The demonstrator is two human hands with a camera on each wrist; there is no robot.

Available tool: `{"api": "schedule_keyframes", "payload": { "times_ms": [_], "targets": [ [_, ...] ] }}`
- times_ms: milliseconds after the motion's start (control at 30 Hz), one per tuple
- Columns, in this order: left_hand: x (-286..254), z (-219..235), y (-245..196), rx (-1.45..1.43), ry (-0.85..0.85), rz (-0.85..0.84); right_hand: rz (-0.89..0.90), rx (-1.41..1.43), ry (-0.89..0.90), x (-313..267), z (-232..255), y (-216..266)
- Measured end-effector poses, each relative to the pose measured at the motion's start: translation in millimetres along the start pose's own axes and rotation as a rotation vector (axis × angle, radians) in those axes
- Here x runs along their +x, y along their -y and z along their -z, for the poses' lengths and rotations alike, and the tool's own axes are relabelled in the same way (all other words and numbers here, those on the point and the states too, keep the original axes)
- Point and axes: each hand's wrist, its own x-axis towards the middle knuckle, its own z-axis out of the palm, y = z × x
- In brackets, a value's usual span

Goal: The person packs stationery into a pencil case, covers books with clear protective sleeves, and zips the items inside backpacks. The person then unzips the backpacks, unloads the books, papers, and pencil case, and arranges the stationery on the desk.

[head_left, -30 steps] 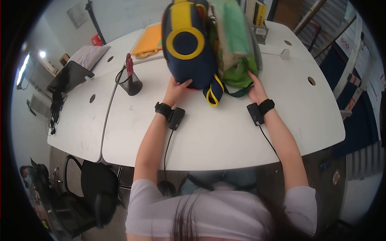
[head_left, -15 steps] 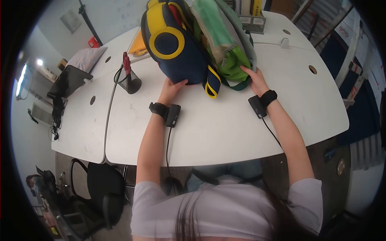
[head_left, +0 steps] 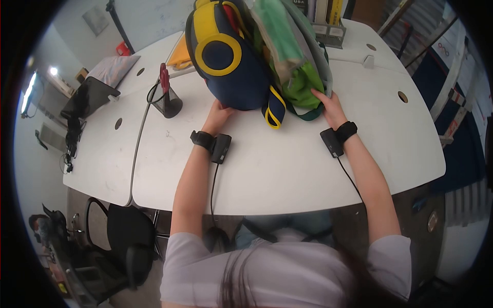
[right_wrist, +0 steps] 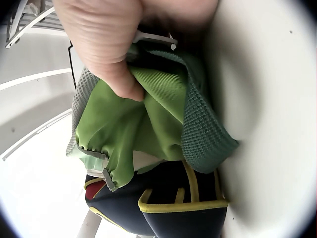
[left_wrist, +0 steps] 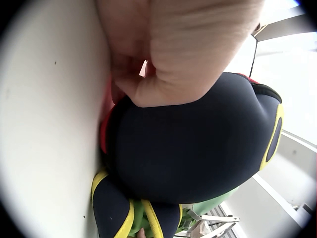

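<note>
Two children's backpacks stand side by side on the white table (head_left: 246,169). The navy backpack (head_left: 246,84) has yellow trim and a yellow ring on it; its left lower corner is in my left hand (head_left: 218,117). In the left wrist view, the thumb (left_wrist: 158,91) lies against the navy fabric, close to the tabletop, and the other fingers are mostly hidden. My right hand (head_left: 334,109) grips the green backpack (head_left: 308,84) at its lower right. The right wrist view shows that thumb (right_wrist: 126,87) pressing into the green side pocket (right_wrist: 153,109), with the fingers behind it hidden.
Left of the bags is a mesh pen holder (head_left: 173,107) with red-handled scissors (head_left: 164,77). An orange folder (head_left: 181,55) lies behind the navy bag. At the back right stands a book rack (head_left: 334,37). A black office chair (head_left: 128,238) is at the front left.
Both backpacks have shifted left and leaned over to the left at the top, mostly in the first half second. Both hands have stayed at their lower corners.
</note>
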Motion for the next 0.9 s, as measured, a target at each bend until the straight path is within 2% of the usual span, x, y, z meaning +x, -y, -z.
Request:
{"api": "schedule_keyframes", "payload": {
  "times_ms": [233, 633, 733, 800, 833, 900],
  "targets": [
    [-2, -1, -8, 0.050, -0.027, 0.042, -0.006, -0.046, 0.001, 4, 4, -5],
    [0, -1, -1, -0.083, -0.034, -0.011, 0.011, -0.096, -0.011, -1, -1, -2],
    [0, -1, -7, -0.243, -0.030, -0.110, 0.018, -0.112, -0.016, 0, 1, -5],
    [-1, -1, -22, -0.272, -0.058, -0.318, 0.017, -0.119, -0.013, 2, 4, -6],
    [-2, -3, -30, -0.274, -0.057, -0.319, 0.011, -0.127, -0.016, 2, 4, -5],
    [-4, -9, -46, -0.198, -0.260, -0.516, 0.007, -0.134, -0.023, 1, 4, -4]
  ]
}}
